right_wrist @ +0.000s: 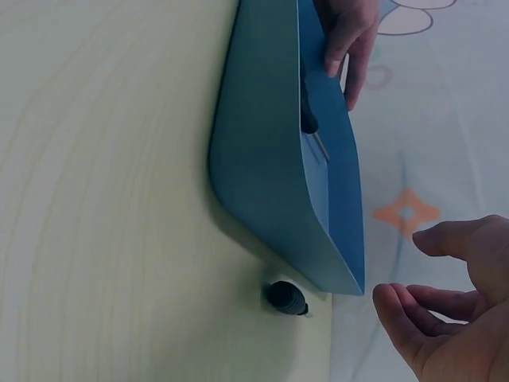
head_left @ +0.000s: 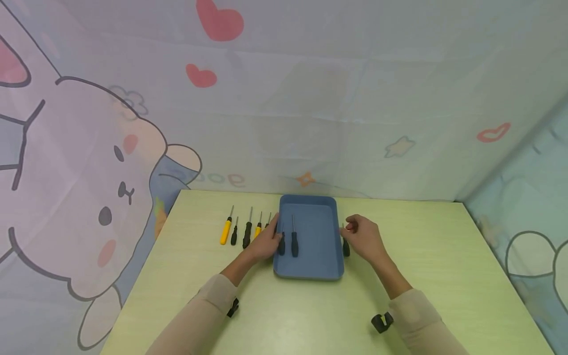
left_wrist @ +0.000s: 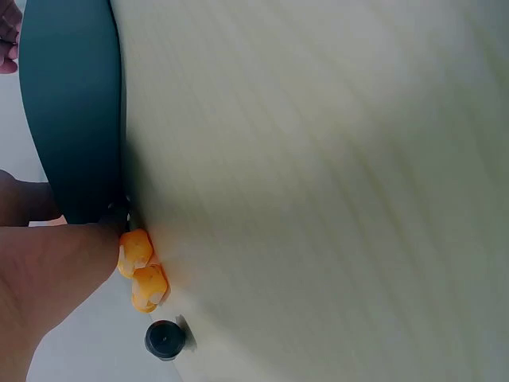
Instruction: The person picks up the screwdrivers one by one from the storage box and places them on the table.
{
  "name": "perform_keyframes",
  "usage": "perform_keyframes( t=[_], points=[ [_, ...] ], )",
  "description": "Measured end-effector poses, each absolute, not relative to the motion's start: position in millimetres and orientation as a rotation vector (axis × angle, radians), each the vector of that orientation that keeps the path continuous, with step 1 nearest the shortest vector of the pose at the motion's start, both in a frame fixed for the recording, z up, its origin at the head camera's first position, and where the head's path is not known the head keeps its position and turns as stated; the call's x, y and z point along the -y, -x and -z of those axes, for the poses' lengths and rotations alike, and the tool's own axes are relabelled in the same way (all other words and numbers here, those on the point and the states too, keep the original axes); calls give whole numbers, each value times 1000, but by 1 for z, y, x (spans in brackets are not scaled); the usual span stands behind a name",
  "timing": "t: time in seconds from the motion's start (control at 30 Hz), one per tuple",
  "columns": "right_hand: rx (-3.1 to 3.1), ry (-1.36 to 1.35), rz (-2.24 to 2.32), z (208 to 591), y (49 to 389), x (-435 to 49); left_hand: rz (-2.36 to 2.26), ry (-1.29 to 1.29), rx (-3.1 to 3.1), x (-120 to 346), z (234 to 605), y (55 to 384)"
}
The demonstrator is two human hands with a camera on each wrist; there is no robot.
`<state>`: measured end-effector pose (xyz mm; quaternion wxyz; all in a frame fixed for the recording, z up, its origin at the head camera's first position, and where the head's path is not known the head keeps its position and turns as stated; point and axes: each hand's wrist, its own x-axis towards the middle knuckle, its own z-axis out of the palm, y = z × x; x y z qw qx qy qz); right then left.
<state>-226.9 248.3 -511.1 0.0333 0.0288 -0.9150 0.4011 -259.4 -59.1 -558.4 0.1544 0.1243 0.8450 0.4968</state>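
A blue tray (head_left: 317,266) lies on the table with two black-handled screwdrivers (head_left: 295,244) inside, near its left wall. My left hand (head_left: 265,244) holds that left wall, thumb over the rim and fingers outside, as the right wrist view also shows. Just right of the tray, a black-handled screwdriver (head_left: 346,248) lies on the table. Above its tip is my right hand (head_left: 364,237), its thumb and bent fingers apart with nothing between them in the right wrist view.
Left of the tray lie several screwdrivers in a row, among them a yellow-handled one (head_left: 226,231) and a black-handled one (head_left: 247,235). My left hand partly covers the nearest ones. A printed cloth (head_left: 310,98) hangs behind the table (head_left: 284,320).
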Motion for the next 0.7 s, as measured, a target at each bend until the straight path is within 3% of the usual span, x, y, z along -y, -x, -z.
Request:
perform_keyframes(
  t=[0.7],
  points=[
    [2802, -263, -1318, 516, 235, -201, -1628, -276, -2300, 58, 551, 256]
  ],
)
